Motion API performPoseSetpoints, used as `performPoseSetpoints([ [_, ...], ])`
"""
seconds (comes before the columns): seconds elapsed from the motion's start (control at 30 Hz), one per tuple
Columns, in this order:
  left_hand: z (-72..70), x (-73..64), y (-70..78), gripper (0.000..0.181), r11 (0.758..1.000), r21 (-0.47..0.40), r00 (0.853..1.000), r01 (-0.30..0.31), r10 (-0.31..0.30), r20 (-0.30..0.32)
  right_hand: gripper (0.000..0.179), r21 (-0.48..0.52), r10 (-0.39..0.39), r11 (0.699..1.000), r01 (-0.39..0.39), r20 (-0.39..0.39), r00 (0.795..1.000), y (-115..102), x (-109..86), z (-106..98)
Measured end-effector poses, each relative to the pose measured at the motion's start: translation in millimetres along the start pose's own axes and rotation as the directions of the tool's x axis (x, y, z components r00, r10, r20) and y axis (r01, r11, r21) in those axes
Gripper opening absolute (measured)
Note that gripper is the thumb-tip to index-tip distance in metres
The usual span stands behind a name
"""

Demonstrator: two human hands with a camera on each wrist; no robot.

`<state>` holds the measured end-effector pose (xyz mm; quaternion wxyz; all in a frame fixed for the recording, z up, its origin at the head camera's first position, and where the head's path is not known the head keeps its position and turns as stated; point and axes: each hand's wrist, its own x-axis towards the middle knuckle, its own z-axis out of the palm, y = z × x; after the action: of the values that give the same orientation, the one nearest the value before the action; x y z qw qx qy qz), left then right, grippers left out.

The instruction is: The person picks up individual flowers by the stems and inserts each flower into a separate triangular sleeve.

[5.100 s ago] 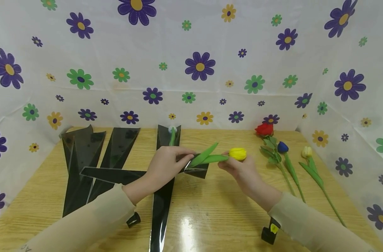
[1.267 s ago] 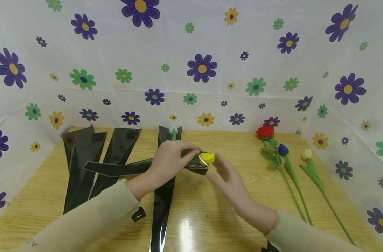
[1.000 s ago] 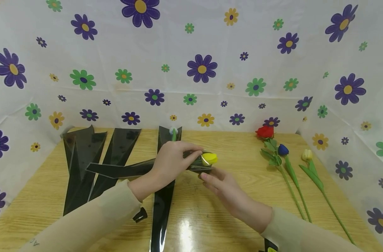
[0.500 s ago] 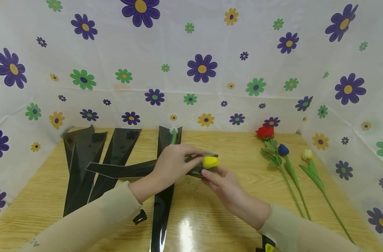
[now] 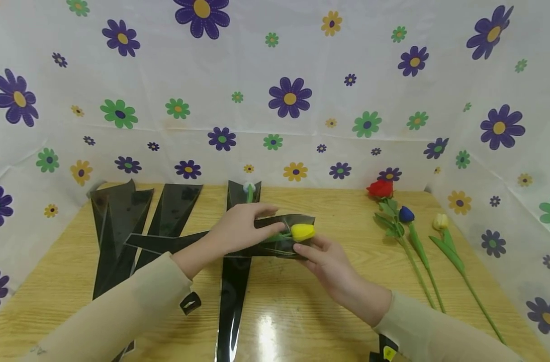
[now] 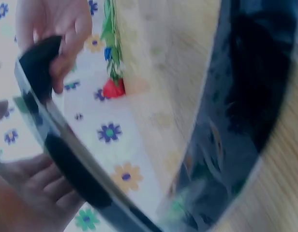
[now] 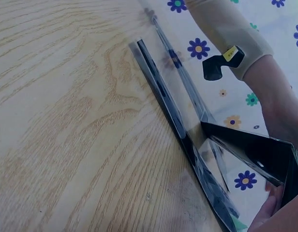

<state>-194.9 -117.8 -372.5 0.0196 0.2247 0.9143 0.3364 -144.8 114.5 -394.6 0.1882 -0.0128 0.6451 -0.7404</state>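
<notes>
The wood-grained tabletop fills the left, its edge running aslant to a white flowered cloth. Along that edge lies a long black strip, a second thin dark strip nearer the cloth; a pale green bit shows at the first strip's lower end. To its right, a folded black wrapper slants down to the right hand, whose fingertips touch it. Above, a cream sleeve carries a black device with a yellow label.

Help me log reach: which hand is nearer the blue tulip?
Right. The right hand is left of the blue tulip and closer to the person, at the edge of the black wrapper; the left hand is farther left, past the yellow bloom.
</notes>
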Motion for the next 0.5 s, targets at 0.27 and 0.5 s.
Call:
performPoseSetpoints([
  [0.27,-14.4,3.7,-28.5,0.052,0.998,-0.067,0.973,-0.023,0.038,0.226,0.052,0.000,0.015,1.000,-0.015,-0.023,1.000,-3.0,1.9,-6.5],
  [0.5,-14.3,5.6,-27.0,0.029,0.997,-0.024,0.966,-0.076,0.079,0.247,0.053,-0.036,0.036,0.999,-0.039,-0.075,0.997,-6.5,3.3,-11.8],
])
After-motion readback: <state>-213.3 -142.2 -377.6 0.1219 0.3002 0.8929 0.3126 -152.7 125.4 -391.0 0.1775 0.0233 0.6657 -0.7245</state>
